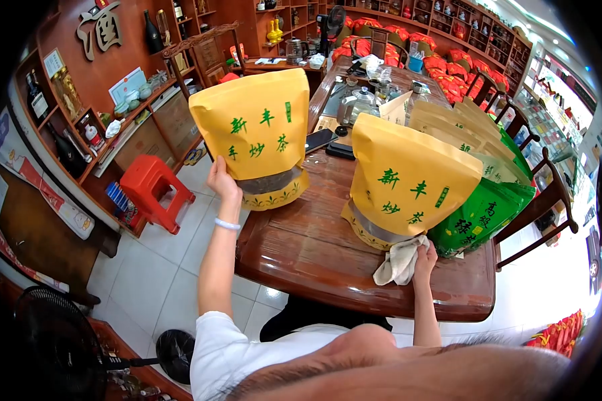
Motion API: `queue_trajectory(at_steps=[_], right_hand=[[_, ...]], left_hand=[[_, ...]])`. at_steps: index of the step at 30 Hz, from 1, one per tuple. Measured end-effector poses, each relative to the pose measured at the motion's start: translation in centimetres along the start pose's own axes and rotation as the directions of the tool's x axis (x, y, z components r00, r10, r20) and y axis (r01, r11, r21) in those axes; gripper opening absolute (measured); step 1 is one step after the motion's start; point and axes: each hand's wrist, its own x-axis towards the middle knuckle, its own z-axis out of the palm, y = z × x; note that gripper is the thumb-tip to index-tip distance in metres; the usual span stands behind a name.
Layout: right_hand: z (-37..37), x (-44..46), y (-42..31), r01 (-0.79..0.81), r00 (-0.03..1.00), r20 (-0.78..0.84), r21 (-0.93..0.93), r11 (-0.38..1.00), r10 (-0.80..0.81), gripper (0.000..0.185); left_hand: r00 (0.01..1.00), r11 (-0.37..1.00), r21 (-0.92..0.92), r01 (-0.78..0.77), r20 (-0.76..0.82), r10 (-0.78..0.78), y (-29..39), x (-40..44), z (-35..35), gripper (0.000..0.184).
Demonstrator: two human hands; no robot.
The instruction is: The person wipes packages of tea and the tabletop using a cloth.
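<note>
My left hand grips the lower left side of a yellow tea bag with green Chinese characters. That bag is upright at the table's left edge; whether its base touches the wood I cannot tell. A second yellow tea bag stands on the table to the right, tilted slightly. My right hand is closed on a pale cloth, which lies against the lower front corner of this second bag. A green tea bag stands just right of the cloth.
More tea bags stand in a row behind the green one. A phone, a black case and a glass teapot sit farther back on the wooden table. Chairs line its right side; a red stool stands left.
</note>
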Motion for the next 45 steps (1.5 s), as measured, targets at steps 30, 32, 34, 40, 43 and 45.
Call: queue_trajectory(at_steps=[30, 32, 34, 40, 43, 45], right_hand=[[19.8, 6.6, 2.5, 0.083, 0.994, -0.046, -0.202, 0.976, -0.095, 0.02], [19.3, 6.4, 2.3, 0.137, 0.99, 0.025, -0.097, 0.986, -0.135, 0.02], [18.1, 5.5, 1.7, 0.112, 0.994, 0.009, -0.125, 0.986, -0.111, 0.019], [10.6, 1.9, -1.9, 0.443, 0.888, 0.081, -0.411, 0.797, -0.452, 0.03], [6.7, -0.3, -4.9, 0.549, 0.819, 0.215, -0.561, 0.619, -0.531, 0.032], [5.4, -1.8, -2.7, 0.56, 0.828, 0.329, -0.525, 0.641, -0.453, 0.037]], left_hand=[[0.825, 0.934, 0.317, 0.167, 0.473, -0.308, -5.5, -9.6, 0.1, 0.034], [0.813, 0.915, 0.403, -0.021, 0.539, -0.219, -5.4, -10.5, 0.2, 0.042], [0.803, 0.912, 0.41, 0.01, 0.541, -0.251, -5.9, -10.5, 0.0, 0.046], [0.79, 0.866, 0.291, -0.407, 0.587, 0.174, -3.7, -15.2, 2.0, 0.027], [0.708, 0.931, 0.309, -0.196, 0.701, -0.083, -3.2, -18.9, 3.8, 0.019], [0.602, 0.935, 0.354, -0.031, 0.753, -0.265, -3.8, -21.6, 6.0, 0.023]])
